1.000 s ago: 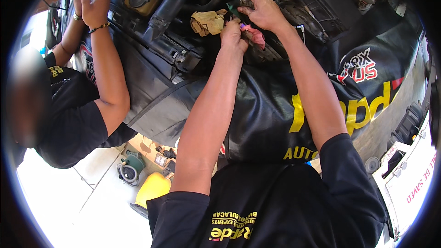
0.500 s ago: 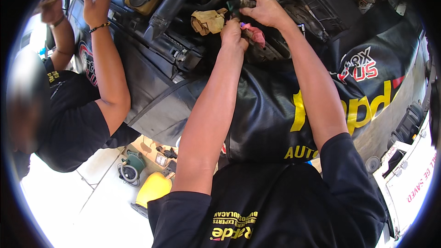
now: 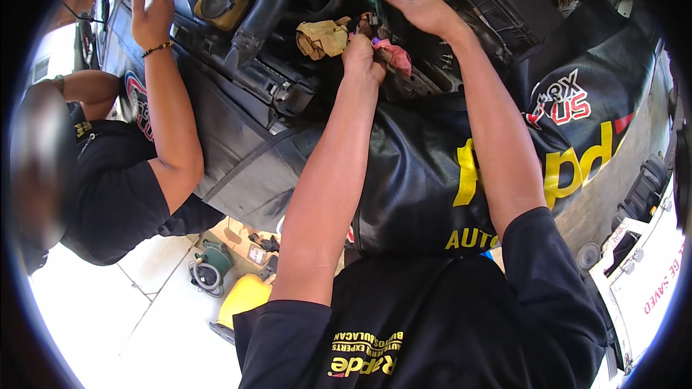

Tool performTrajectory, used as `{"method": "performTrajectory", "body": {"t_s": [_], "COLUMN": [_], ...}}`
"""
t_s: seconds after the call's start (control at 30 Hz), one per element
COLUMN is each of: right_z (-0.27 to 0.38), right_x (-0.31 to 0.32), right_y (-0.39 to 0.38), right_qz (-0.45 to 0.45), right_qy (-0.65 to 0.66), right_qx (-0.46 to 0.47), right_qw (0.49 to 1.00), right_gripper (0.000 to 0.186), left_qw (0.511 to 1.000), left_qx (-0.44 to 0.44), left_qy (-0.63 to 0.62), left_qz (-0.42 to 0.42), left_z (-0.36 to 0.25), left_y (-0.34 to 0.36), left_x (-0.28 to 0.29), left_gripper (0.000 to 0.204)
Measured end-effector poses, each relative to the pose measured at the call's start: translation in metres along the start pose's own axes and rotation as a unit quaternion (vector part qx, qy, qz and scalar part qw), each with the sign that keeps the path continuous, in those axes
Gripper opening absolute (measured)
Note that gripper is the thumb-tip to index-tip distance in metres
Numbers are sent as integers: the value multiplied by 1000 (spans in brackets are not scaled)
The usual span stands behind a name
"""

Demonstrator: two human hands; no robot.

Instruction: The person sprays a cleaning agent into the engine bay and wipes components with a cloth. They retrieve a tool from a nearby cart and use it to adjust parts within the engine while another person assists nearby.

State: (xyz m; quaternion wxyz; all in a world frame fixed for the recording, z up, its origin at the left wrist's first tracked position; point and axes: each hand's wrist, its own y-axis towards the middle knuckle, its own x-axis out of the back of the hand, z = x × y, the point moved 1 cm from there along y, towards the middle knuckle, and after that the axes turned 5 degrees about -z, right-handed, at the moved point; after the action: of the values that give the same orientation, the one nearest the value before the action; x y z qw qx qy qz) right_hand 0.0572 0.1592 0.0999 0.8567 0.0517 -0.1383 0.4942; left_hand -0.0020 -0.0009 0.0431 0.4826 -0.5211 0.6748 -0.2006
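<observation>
While both arms reach over the glossy black protective fender cover (image 3: 432, 173) into the engine bay, the left hand (image 3: 362, 54) is curled tight around a small dark part beside a crumpled pink rag (image 3: 395, 56). Its neighbour, a wadded tan cloth (image 3: 322, 37), lies just left. The right hand (image 3: 412, 6) rests deeper among hoses, fingers bent; its grip cannot be told. A co-worker's hand (image 3: 153, 18) presses near the thick black rubber intake hose (image 3: 263, 7).

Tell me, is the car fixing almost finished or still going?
Still going. Already set up: a black cover is draped over the car's front edge. In hand: the left hand and the right hand are both deep in the engine bay, beside a tan rag and a pink rag. A co-worker's hand is working there too. Nothing looks closed up.
</observation>
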Motion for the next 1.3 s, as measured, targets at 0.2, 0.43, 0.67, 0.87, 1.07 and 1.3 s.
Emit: {"method": "performTrajectory", "body": {"t_s": [0.2,0.43,0.67,0.87,1.07,1.3], "right_z": [6,1,-4,-3,-5,7], "right_x": [-22,-23,-14,-17,-19,-5], "right_y": [-16,-7,-6,-5,-5,-6], "right_qz": [-28,-189,39,-17,-186,-52], "right_qy": [-270,-137,-209,-167,-152,-181], "right_qx": [54,3,7,24,8,89], "right_qw": [961,972,977,985,971,978], "right_gripper": [50,48,75,51,35,48], "left_qw": [999,1000,999,1000,999,998], "left_qx": [26,13,6,0,-29,-12], "left_qy": [-17,-13,-40,-6,-12,-44], "left_qz": [-21,5,-24,-21,-27,-39], "left_z": [-3,-1,3,0,-5,-5], "left_y": [-18,-3,5,-2,-24,-22], "left_x": [-8,-1,2,0,-16,-15], "left_gripper": [13,19,18,16,15,16]}}
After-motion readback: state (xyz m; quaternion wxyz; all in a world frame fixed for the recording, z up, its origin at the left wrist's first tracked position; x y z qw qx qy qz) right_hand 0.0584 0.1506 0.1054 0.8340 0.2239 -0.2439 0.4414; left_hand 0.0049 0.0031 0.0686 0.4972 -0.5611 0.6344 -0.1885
